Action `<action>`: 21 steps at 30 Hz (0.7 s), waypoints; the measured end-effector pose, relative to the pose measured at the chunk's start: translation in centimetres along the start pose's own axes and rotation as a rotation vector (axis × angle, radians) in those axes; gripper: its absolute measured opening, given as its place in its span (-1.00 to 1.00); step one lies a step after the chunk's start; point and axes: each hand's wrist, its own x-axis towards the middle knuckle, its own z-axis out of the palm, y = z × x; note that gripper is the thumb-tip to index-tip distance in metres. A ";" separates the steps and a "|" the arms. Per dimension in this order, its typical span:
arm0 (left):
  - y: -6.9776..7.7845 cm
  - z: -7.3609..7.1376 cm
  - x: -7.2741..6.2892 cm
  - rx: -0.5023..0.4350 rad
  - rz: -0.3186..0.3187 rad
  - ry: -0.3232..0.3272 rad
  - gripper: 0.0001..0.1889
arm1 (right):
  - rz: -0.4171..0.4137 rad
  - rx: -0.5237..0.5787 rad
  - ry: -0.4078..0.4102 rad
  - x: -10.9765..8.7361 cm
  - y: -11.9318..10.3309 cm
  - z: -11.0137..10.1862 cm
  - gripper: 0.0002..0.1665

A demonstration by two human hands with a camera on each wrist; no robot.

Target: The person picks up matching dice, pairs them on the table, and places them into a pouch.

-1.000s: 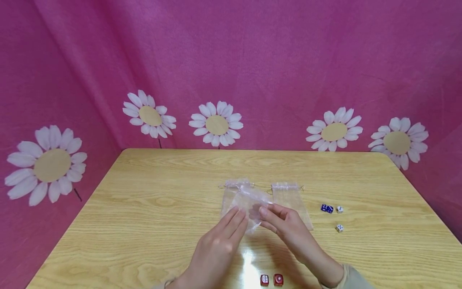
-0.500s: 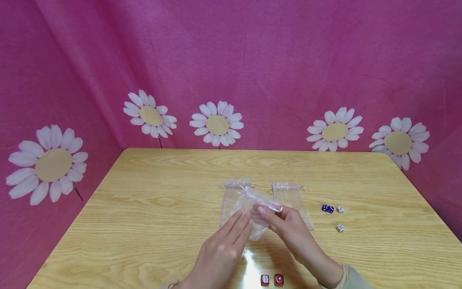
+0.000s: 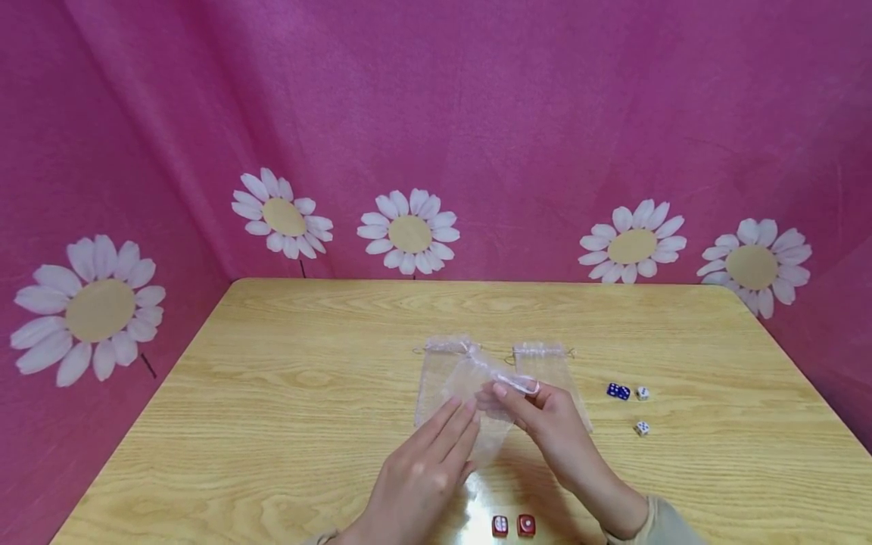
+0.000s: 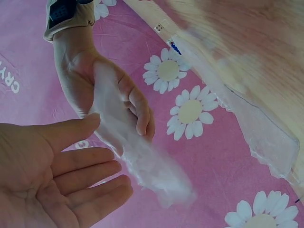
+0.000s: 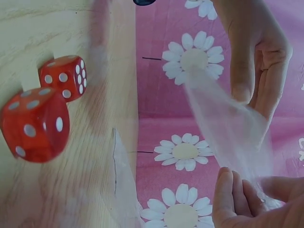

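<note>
A sheer white drawstring pouch hangs between my two hands above the table. My right hand holds its gathered top edge between thumb and fingers. My left hand is beside the pouch with fingers straight; in the left wrist view the left palm shows, and the pouch lies along the right hand. In the right wrist view the pouch slants from the left hand down to the right hand's fingers.
Two more sheer pouches lie flat behind the hands, one left and one right. Two red dice sit at the near edge. Blue dice and white dice lie to the right on the wooden table.
My right hand has shifted slightly right with the pouch's top edge. The pouch now hangs lower and more spread out. My left hand has moved slightly right; the dice stay put.
</note>
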 end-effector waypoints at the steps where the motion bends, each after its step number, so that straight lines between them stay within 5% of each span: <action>1: 0.0 0.0 0.0 -0.015 -0.005 -0.007 -0.57 | -0.002 0.000 0.004 0.0 0.0 0.0 -0.51; 6: -0.5 -0.3 0.2 -0.156 -0.072 -0.066 -0.45 | -0.021 0.002 0.000 0.2 0.0 -0.2 -0.52; 10: -1.7 -0.4 0.7 -0.393 -0.228 -0.105 -0.41 | -0.034 0.005 -0.006 0.1 -0.1 -0.2 -0.52; 21: -5.3 0.2 1.5 -0.785 -0.596 -0.040 -0.34 | -0.060 -0.071 -0.011 -0.1 -0.2 -0.1 -0.56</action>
